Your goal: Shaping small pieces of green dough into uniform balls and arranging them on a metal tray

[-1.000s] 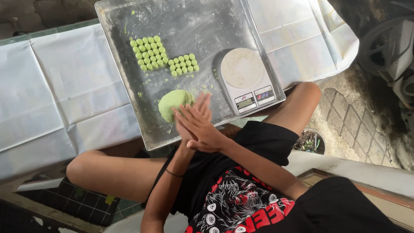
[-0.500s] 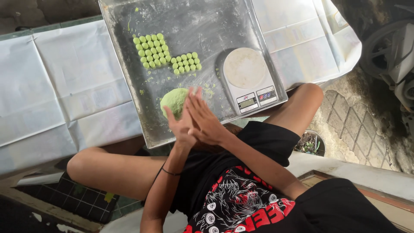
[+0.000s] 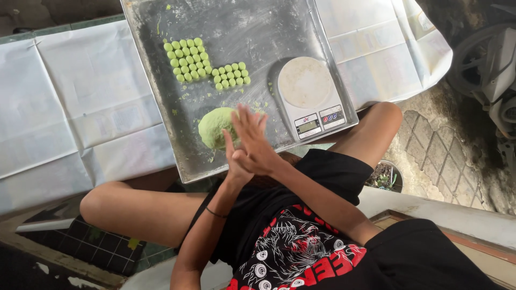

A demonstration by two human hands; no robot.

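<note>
Above the near edge of the metal tray (image 3: 161,96), the right hand (image 3: 257,142) is laid flat over the left hand (image 3: 235,164), palms pressed together, fingers extended; whatever lies between them is hidden. Just beyond the fingertips, the green dough lump (image 3: 215,128) rests on the tray. Small dough balls (image 3: 201,63) are ranked in rows farther back. A scale (image 3: 307,96) occupies the right side. Bare tray remains at the far end.

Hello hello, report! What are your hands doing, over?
Left hand and right hand pressed palm to palm, over the tray edge. Green dough lump just beyond them. Small green balls in rows. Scale alongside.
</note>
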